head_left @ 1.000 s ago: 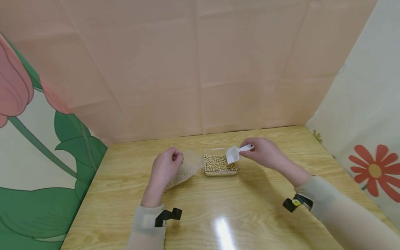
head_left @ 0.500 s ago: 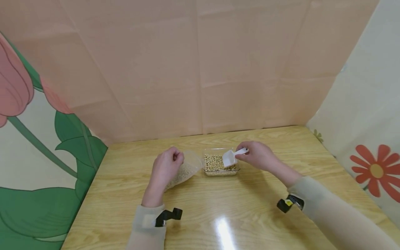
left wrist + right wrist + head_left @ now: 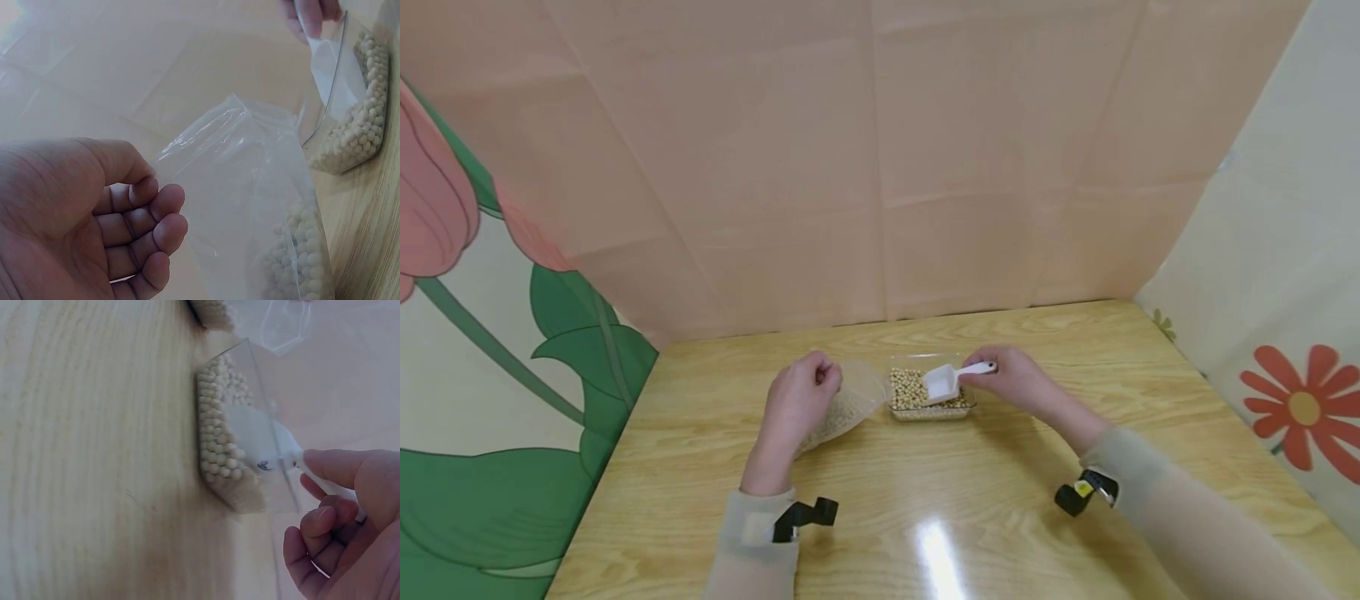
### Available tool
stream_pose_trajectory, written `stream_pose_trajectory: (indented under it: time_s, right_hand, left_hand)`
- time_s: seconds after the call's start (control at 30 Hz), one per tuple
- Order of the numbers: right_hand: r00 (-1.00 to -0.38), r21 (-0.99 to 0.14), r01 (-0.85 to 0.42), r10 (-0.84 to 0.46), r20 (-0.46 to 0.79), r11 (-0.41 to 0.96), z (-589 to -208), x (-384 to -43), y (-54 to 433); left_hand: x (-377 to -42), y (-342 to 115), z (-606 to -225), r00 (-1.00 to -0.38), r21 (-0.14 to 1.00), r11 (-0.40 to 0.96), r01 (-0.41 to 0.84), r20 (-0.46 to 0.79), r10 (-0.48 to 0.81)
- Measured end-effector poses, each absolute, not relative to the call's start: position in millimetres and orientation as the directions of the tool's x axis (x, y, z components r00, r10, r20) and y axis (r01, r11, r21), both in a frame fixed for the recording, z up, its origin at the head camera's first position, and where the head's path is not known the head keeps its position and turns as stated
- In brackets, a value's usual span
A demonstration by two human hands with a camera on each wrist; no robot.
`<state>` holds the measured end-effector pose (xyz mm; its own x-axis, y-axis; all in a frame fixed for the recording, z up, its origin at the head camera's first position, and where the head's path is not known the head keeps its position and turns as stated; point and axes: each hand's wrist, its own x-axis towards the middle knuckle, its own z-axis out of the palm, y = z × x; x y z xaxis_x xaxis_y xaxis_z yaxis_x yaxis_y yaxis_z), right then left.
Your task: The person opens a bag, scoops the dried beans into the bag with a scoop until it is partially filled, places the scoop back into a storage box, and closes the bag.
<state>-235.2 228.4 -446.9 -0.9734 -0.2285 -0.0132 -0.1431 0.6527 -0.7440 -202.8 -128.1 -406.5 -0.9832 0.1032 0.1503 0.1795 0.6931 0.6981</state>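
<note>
My right hand [image 3: 1011, 377] pinches the handle of a small white scoop [image 3: 942, 382]. The scoop's bowl dips among pale round soybeans [image 3: 215, 437] inside a clear rectangular container [image 3: 931, 414]. To the left, my left hand [image 3: 801, 400] pinches the edge of a clear plastic bag [image 3: 231, 162] between thumb and index finger. The bag's open end faces the container, and more soybeans [image 3: 306, 250] lie in its lower part. In the left wrist view the other left fingers curl loosely toward the palm.
Container and bag stand on a wood-grain table [image 3: 880, 483]. A pink sheet [image 3: 880, 167] hangs behind the table's back edge. Painted walls with a tulip [image 3: 437, 192] and a red flower [image 3: 1302, 408] flank the sides.
My right hand has moved left and slightly down, pushing the scoop from the container's right side toward its middle, into the soybeans. The left hand and bag have stayed in place.
</note>
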Motion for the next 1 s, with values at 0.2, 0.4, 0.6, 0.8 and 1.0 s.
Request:
stream_pose_trajectory:
  time_s: [0.2,0.4,0.6,0.8,1.0]
  right_hand:
    - [-0.981,-0.816,-0.082,-0.193,-0.037,0.572,-460.1,-232.9,226.6]
    - [-0.986,-0.852,-0.020,-0.151,-0.069,0.523,-473.3,-231.6,223.7]
    - [-0.986,-0.851,-0.006,-0.144,-0.081,0.524,-478.8,-230.8,219.8]
    - [-0.988,-0.839,-0.009,-0.133,-0.076,0.544,-482.4,-231.6,216.6]
    - [-0.990,-0.836,-0.011,-0.121,-0.067,0.549,-486.6,-231.4,213.3]
  left_hand:
    - [-202.9,-127.5,-406.4,-0.983,0.699,0.692,0.180,0.149,0.106]
    - [-202.8,-127.3,-406.6,-0.982,0.698,0.691,0.187,0.155,0.109]
    - [-202.6,-127.1,-406.7,-0.982,0.697,0.692,0.186,0.157,0.106]
    - [-202.5,-127.6,-406.1,-0.983,0.700,0.691,0.179,0.150,0.103]
    - [-202.4,-127.6,-406.7,-0.983,0.702,0.689,0.180,0.149,0.105]
